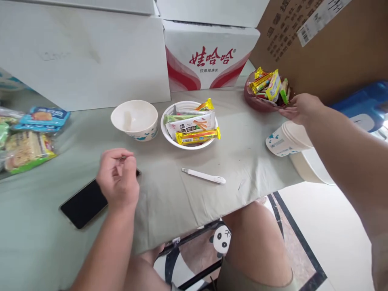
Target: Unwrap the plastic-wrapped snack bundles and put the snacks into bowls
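My left hand [119, 178] is curled closed with nothing visible in it, over the top end of a black phone [86, 204] lying on the cloth. At the far right, my right hand [298, 108] has its fingers at the rim of a dark red bowl [257, 103], apparently gripping it; the thumb is hard to make out. Wrapped snacks [269, 85] are heaped in that bowl. A white paper bowl [163, 130] in the middle holds several snack packs [195, 126]. To its left stands a paper bowl [144, 133] with a blue pattern.
A white cutter-like tool [204, 176] lies near the table's front edge. Stacked paper cups [280, 141] lie tilted under my right forearm. White cartons [121, 56] and a brown cardboard box [327, 52] wall off the back. Bagged snacks [30, 149] lie at left.
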Available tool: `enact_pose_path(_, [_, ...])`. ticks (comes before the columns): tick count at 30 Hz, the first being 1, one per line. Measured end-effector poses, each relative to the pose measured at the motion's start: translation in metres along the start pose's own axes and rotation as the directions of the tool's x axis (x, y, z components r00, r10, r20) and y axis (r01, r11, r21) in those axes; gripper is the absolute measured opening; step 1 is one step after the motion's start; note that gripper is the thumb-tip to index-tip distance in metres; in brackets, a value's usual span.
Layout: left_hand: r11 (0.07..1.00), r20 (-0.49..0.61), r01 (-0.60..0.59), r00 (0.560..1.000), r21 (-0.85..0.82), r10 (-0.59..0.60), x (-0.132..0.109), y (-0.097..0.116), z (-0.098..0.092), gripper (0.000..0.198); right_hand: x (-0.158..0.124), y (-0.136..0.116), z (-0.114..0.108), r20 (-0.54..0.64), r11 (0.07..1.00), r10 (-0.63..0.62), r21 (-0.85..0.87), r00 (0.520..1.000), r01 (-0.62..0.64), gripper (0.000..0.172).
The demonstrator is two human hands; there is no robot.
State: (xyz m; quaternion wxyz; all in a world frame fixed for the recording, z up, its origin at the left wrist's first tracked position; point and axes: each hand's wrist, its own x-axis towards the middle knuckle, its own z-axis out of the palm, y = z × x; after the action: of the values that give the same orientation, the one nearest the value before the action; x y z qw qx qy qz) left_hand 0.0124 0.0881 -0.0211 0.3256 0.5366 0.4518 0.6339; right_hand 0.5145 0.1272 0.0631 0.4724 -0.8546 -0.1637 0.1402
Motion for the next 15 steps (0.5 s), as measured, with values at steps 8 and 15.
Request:
enact_pose_path(8, [0.977, -0.097, 0.015, 0.995, 0.213, 0.006, 0.017, 0.000, -0.001, 0.012, 0.028, -0.011, 0.004, 0.144, 0.960, 0.278, -0.008, 0.950, -0.280, 0.018])
enact_pose_path(15, [0.786, -0.056, -0.003, 0.997, 0.618, 0.047, 0.032, -0.008, -0.008, 0.051, 0.023, -0.015, 0.008, 0.303, 0.982, 0.189, -0.038, 0.934, -0.186, 0.028])
